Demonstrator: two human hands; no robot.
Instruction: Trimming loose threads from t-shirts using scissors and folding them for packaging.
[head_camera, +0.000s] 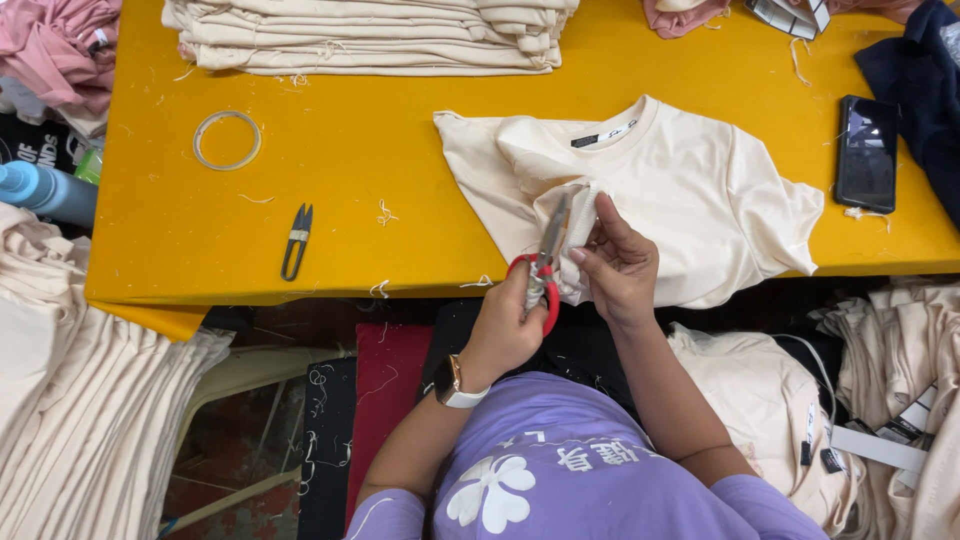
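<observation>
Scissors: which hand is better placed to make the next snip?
Left: the left hand grips the scissors, blades at the fold; the right hand is busy pinching the shirt.

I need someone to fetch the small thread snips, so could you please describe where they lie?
Start at the yellow table. Near its front edge, left of the cream T-shirt, below the ring of clear tape, lie the thread snips. They are small, dark and untouched, unlike the red-handled scissors in the left hand.
</observation>
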